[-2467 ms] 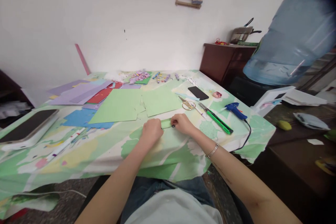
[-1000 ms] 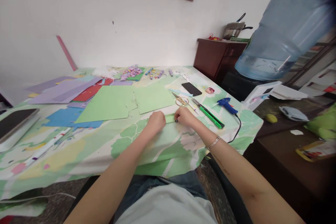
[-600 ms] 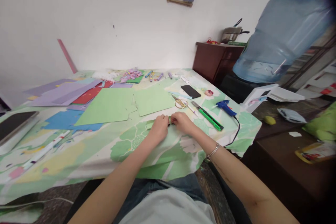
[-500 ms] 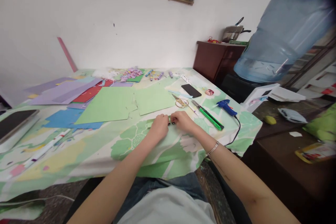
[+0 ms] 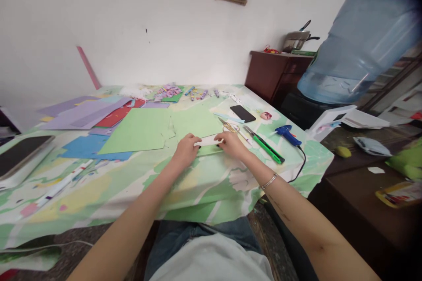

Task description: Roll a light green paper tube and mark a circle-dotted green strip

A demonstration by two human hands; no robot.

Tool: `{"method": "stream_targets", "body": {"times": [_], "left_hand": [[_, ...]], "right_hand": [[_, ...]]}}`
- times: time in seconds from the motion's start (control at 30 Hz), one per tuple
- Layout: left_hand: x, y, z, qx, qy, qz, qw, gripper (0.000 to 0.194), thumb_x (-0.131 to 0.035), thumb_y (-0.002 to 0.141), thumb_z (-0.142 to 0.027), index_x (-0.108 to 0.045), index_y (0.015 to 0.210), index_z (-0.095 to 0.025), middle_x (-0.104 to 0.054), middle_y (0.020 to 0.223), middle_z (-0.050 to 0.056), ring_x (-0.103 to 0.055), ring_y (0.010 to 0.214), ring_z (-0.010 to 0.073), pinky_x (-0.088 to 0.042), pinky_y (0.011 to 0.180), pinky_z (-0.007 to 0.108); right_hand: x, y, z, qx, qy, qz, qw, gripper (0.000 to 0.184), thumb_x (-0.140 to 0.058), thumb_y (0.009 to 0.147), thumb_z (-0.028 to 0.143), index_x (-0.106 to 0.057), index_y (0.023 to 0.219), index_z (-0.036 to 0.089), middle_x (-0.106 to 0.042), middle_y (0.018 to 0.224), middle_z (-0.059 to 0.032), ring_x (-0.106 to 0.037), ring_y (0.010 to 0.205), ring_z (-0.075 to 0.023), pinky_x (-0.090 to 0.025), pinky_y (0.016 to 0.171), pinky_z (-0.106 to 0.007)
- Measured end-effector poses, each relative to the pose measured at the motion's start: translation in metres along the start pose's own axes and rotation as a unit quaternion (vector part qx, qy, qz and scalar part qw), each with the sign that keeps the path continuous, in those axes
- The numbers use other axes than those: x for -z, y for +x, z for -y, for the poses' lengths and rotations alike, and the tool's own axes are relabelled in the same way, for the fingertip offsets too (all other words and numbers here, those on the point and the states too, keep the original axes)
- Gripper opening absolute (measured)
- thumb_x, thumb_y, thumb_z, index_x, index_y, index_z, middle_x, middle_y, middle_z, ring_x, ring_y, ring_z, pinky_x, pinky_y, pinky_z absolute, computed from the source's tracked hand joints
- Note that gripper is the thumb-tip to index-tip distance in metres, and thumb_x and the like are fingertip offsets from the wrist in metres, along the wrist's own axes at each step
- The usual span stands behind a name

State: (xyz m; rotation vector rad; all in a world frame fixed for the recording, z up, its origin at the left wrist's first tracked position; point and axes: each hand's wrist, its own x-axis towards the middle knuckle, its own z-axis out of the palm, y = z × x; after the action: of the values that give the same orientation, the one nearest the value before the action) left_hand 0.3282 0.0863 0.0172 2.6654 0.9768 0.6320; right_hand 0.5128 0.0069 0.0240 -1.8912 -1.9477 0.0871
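My left hand [image 5: 186, 150] and my right hand [image 5: 232, 145] pinch the two ends of a small paper strip [image 5: 208, 141] at the middle of the table. The strip's upper face looks white, and a light green part shows just below it. Behind my hands lie a light green sheet [image 5: 140, 129] and a second green sheet [image 5: 194, 122], which reaches close to my fingers. Gold-handled scissors [image 5: 232, 127] rest just beyond my right hand. Farther right is a green utility knife [image 5: 266, 147].
A blue glue gun [image 5: 287, 134] with a black cord sits on the right, near a black phone [image 5: 243, 113]. Blue paper [image 5: 79, 147] and purple sheets [image 5: 85, 114] lie left. Another device [image 5: 24, 151] is at the left edge. A large water bottle [image 5: 356, 44] stands beyond the table.
My hands have moved apart, the left one leftward and slightly away from me. The strip between them now shows a white face, where before it was mostly hidden.
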Motion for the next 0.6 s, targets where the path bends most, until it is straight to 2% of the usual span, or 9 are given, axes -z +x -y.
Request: {"method": "stream_targets", "body": {"times": [0.07, 0.2, 0.43, 0.6], "left_hand": [[0.001, 0.003, 0.01, -0.026, 0.021, 0.015, 0.999, 0.028, -0.044, 0.077, -0.01, -0.067, 0.091, -0.018, -0.063, 0.091, 0.007, -0.058, 0.079, 0.0165, -0.043, 0.076, 0.028], [0.003, 0.007, 0.019, -0.07, 0.034, 0.059, 0.995, 0.027, -0.045, 0.075, -0.01, -0.07, 0.082, -0.019, -0.065, 0.079, 0.005, -0.056, 0.079, 0.018, -0.041, 0.075, 0.028], [0.012, 0.015, 0.02, -0.105, 0.064, 0.114, 0.986, 0.027, -0.046, 0.069, -0.01, -0.071, 0.074, -0.02, -0.063, 0.072, 0.004, -0.053, 0.067, 0.0151, -0.036, 0.064, 0.025], [0.013, 0.021, 0.02, -0.12, 0.062, 0.134, 0.982, 0.024, -0.048, 0.066, -0.009, -0.07, 0.066, -0.019, -0.061, 0.066, 0.002, -0.051, 0.063, 0.0139, -0.034, 0.061, 0.024]], "right_hand": [[-0.001, 0.007, 0.002, 0.036, -0.044, 0.014, 0.998, 0.025, -0.049, 0.077, 0.005, -0.067, 0.093, 0.013, -0.065, 0.091, -0.009, -0.056, 0.078, -0.0137, -0.037, 0.07, -0.023], [-0.002, 0.02, 0.006, 0.089, -0.082, 0.066, 0.99, 0.022, -0.048, 0.076, 0.005, -0.068, 0.074, 0.014, -0.065, 0.079, -0.0081, -0.056, 0.073, -0.015, -0.035, 0.065, -0.023], [0.002, 0.031, 0.016, 0.124, -0.134, 0.107, 0.977, 0.02, -0.05, 0.073, 0.003, -0.067, 0.072, 0.013, -0.064, 0.076, -0.0098, -0.056, 0.073, -0.0173, -0.03, 0.06, -0.025], [-0.005, 0.026, 0.015, 0.144, -0.157, 0.105, 0.971, 0.018, -0.048, 0.078, 0.005, -0.065, 0.076, 0.011, -0.062, 0.079, -0.0114, -0.053, 0.074, -0.018, -0.029, 0.062, -0.027]]}}
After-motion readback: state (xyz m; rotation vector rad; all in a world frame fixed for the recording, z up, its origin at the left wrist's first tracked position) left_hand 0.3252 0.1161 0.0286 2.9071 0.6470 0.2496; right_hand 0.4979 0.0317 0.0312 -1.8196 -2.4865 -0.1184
